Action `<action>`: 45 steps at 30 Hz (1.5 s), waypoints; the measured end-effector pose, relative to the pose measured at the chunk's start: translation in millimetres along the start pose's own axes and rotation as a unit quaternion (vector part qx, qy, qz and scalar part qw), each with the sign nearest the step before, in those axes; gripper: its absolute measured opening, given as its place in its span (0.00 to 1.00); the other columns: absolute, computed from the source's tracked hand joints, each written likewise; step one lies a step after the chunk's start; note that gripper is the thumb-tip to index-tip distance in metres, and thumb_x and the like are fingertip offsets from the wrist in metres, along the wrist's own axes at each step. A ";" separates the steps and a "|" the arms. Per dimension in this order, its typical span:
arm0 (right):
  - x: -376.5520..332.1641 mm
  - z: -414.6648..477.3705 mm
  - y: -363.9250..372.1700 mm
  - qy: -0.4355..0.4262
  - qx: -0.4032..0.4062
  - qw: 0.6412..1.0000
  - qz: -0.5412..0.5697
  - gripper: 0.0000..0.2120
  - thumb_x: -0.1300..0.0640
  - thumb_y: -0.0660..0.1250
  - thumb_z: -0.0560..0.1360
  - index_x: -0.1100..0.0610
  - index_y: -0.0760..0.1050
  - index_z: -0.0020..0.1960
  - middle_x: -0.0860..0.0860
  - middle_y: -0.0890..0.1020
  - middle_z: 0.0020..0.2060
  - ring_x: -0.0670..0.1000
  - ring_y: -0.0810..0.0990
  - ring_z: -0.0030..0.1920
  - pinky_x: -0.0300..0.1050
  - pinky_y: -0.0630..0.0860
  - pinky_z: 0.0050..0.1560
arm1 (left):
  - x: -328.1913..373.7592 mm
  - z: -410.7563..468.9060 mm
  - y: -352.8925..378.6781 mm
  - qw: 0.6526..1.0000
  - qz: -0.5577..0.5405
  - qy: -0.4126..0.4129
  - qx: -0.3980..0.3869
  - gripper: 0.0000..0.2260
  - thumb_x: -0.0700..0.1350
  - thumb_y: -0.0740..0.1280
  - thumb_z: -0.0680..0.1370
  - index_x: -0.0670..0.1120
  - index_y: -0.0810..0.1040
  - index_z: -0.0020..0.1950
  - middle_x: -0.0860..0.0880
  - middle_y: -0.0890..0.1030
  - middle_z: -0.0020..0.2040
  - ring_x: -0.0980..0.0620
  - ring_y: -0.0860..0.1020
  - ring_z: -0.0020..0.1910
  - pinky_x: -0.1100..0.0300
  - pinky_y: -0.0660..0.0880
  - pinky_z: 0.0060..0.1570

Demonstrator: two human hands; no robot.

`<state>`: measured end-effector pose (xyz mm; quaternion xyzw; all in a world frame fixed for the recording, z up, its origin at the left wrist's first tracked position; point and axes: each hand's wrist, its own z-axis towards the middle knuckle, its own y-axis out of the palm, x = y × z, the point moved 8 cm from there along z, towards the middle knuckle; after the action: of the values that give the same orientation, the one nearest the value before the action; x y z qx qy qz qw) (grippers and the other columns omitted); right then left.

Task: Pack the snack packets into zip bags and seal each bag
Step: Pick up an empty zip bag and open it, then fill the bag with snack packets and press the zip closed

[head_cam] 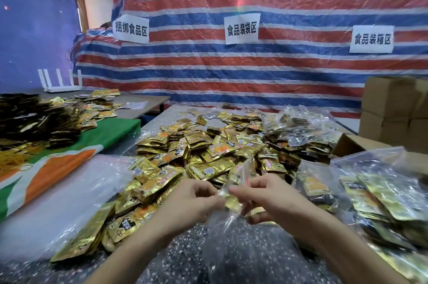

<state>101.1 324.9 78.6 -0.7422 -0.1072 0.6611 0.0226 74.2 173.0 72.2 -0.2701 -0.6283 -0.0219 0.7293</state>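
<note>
I am watching both hands working together low in the middle of the view, above the speckled table (183, 251). The left hand (194, 202) and the right hand (266, 200) are meeting at a clear zip bag (240, 175), which is standing tilted between them, its top with the red zip strip rising just above the knuckles and its body hanging down between the wrists. The left fingers (208, 187) are curling in and pinching one edge of the bag; the right fingers (243, 187) are pinching the opposite edge, close beneath the red strip. The fingertips of both hands are nearly touching each other through the plastic. A gold snack packet (232, 204) is showing right between the two thumbs, against the bag; I cannot tell whether it is lying fully inside.

Just beyond the hands, a large pile of gold snack packets (208, 144) is spreading across the table, reaching down along the left forearm. To the right, filled bags (382, 198) are lying stacked in a heap, and cardboard boxes (393, 107) are standing behind them. To the left, a clear plastic sheet (69, 191) is lying beside a green, orange and white cloth (58, 168). A striped tarp (231, 70) with paper signs (242, 28) is hanging behind everything.
</note>
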 end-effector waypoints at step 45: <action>36.6 157.4 14.5 -0.175 0.152 0.897 -0.377 0.27 0.67 0.70 0.71 0.43 0.76 0.65 0.43 0.75 0.66 0.47 0.70 0.66 0.50 0.68 0.70 | -46.5 -2.8 -105.5 0.989 0.057 0.030 0.136 0.14 0.43 0.75 0.74 0.52 0.69 0.38 0.55 0.74 0.30 0.59 0.68 0.26 0.65 0.65 0.27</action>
<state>-48.6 300.7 20.7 -0.5057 -0.2793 0.7307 0.3638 27.9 67.6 67.6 -0.2025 -0.5869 0.0974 0.7779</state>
